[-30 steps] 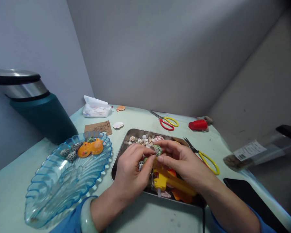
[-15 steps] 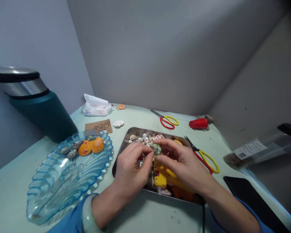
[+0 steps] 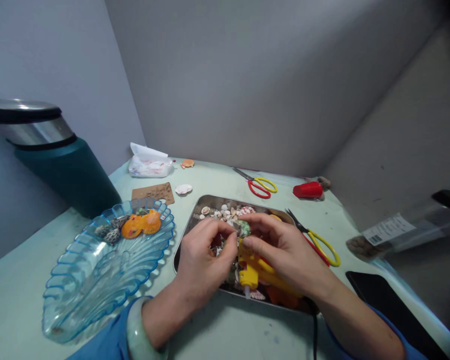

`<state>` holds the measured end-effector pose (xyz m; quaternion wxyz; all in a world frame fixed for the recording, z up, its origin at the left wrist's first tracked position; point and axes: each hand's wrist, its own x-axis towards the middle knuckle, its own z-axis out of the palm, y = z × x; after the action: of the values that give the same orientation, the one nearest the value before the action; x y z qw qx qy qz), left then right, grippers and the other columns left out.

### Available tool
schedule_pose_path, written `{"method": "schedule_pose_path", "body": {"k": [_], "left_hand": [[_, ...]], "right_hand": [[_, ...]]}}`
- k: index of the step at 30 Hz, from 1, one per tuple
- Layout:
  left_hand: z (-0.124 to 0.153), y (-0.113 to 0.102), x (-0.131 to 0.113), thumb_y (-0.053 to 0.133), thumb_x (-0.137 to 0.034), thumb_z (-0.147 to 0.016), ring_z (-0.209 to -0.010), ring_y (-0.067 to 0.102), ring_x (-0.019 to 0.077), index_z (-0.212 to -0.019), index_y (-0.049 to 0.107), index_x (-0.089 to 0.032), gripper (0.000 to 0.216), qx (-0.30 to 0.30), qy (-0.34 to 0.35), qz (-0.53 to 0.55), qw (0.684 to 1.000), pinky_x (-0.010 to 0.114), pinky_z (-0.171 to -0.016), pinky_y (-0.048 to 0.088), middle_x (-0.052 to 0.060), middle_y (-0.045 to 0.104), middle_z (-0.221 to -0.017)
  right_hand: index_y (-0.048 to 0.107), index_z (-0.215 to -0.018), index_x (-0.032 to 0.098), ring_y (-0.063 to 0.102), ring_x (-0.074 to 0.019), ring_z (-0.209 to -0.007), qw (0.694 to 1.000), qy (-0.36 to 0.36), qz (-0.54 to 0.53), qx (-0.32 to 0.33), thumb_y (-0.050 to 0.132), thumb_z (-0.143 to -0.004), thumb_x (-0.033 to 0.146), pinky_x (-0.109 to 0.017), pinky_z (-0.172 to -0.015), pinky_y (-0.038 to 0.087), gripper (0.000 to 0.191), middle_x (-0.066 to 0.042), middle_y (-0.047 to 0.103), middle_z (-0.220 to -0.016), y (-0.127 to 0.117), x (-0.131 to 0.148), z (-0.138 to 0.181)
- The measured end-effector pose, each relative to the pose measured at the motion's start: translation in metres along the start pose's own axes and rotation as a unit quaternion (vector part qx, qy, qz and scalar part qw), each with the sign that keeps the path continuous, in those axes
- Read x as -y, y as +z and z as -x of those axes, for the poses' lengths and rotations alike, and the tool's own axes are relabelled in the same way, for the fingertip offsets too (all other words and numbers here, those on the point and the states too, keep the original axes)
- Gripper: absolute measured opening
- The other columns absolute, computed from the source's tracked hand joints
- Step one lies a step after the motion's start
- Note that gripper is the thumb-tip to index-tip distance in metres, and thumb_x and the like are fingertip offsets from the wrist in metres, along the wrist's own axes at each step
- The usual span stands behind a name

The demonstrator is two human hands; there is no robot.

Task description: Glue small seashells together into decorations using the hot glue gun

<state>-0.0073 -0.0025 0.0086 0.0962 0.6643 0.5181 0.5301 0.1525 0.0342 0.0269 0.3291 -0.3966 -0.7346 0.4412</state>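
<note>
A small green mottled seashell (image 3: 243, 228) is pinched between the thumb and fingers of my right hand (image 3: 285, 252). My left hand (image 3: 206, 260) is closed, thumb against fingertips, at the shell's left end; anything within that pinch is too small to make out. Both hands are over a metal tray (image 3: 183, 240) holding small white and brown seashells (image 3: 228, 214). A yellow glue gun (image 3: 248, 275) lies in the tray below my hands, its clear nozzle pointing toward me. My right hand and wrist partly cover it.
On the left, a blue scalloped dish (image 3: 97, 280) holds orange shells (image 3: 141, 225) and grey speckled shells (image 3: 112, 232). Behind it stands a green bottle (image 3: 67, 175). Scissors (image 3: 318, 245) lie right of the tray, another pair (image 3: 258, 186) behind it. A black phone-like slab (image 3: 393, 310) lies at right.
My hands stay nearly in place, with the shell still held in the right one. The view has shifted very slightly.
</note>
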Motion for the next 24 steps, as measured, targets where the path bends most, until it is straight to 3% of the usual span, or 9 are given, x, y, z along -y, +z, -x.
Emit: {"method": "schedule_pose_path", "body": {"k": [3, 10, 18, 24], "left_hand": [[0.0001, 0.0007, 0.0013, 0.056, -0.008, -0.078, -0.063, 0.053, 0.0118, -0.073, 0.059, -0.017, 0.011, 0.016, 0.010, 0.005, 1.000, 0.024, -0.058, 0.042, 0.001, 0.060, -0.070], [0.0013, 0.0013, 0.0025, 0.056, -0.008, -0.078, -0.065, 0.055, 0.0124, -0.075, 0.061, -0.017, 0.011, 0.016, 0.018, -0.002, 1.000, 0.024, -0.059, 0.043, 0.001, 0.063, -0.073], [0.0015, 0.0007, 0.0010, 0.056, -0.008, -0.077, -0.060, 0.052, 0.0119, -0.072, 0.061, -0.016, 0.011, 0.017, 0.017, -0.016, 1.000, 0.025, -0.056, 0.041, 0.001, 0.060, -0.068], [0.0008, 0.0007, 0.0013, 0.055, -0.008, -0.077, -0.057, 0.049, 0.0105, -0.070, 0.058, -0.017, 0.012, 0.020, 0.005, -0.007, 1.000, 0.023, -0.053, 0.039, -0.001, 0.056, -0.065]], "right_hand": [[0.060, -0.115, 0.026, 0.062, -0.0159, -0.082, 1.000, -0.001, 0.004, 0.000, 0.056, -0.084, 0.016, -0.030, -0.073, 0.050, 0.033, -0.001, 0.067, -0.095, -0.0002, 0.0009, -0.0003], [0.060, -0.115, 0.026, 0.062, -0.0162, -0.092, 0.997, -0.035, 0.063, -0.009, 0.056, -0.084, 0.014, -0.031, -0.083, 0.048, 0.033, -0.001, 0.067, -0.106, -0.0014, 0.0029, -0.0002], [0.063, -0.108, 0.024, 0.062, -0.0153, -0.078, 0.992, -0.040, 0.116, -0.027, 0.059, -0.082, 0.016, -0.028, -0.073, 0.048, 0.028, 0.001, 0.069, -0.090, -0.0017, 0.0065, 0.0017], [0.063, -0.108, 0.023, 0.063, -0.0191, -0.085, 0.984, -0.052, 0.166, -0.045, 0.059, -0.082, 0.016, -0.033, -0.080, 0.047, 0.027, -0.002, 0.070, -0.095, 0.0015, 0.0093, 0.0035]]}}
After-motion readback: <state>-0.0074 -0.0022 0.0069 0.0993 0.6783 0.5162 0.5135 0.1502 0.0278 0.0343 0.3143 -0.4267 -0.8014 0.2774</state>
